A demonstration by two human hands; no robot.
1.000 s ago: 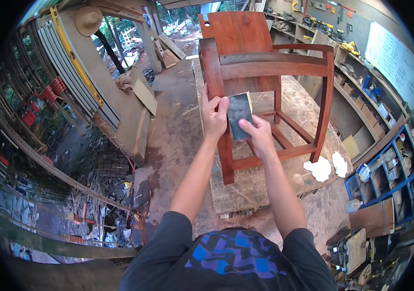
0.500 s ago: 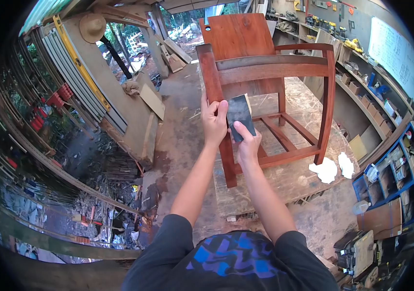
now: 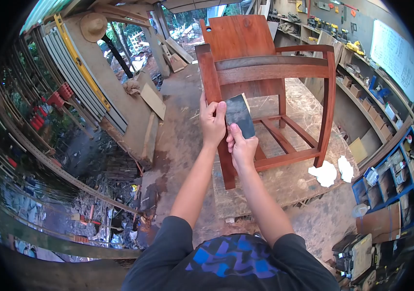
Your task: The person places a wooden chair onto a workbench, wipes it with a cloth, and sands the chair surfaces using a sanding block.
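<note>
A reddish-brown wooden chair stands on a worn wooden worktable. My left hand is wrapped round the chair's near left leg, its thumb beside a dark sheet. That dark grey sheet, which looks like sandpaper, has a pale tan edge along its right side and lies against the inner side of the leg. My right hand is closed on the sheet's lower end, thumb on its dark face. The fingertips behind the sheet are partly hidden.
White crumpled pieces lie on the table's right part. Shelves with tools and boxes line the right wall, below a whiteboard. A blue compartment rack stands at the right. Boards and a straw hat are at the left.
My right hand has moved down and left along the sheet, to its lower end near the leg. My left hand stays on the leg. The view has shifted slightly.
</note>
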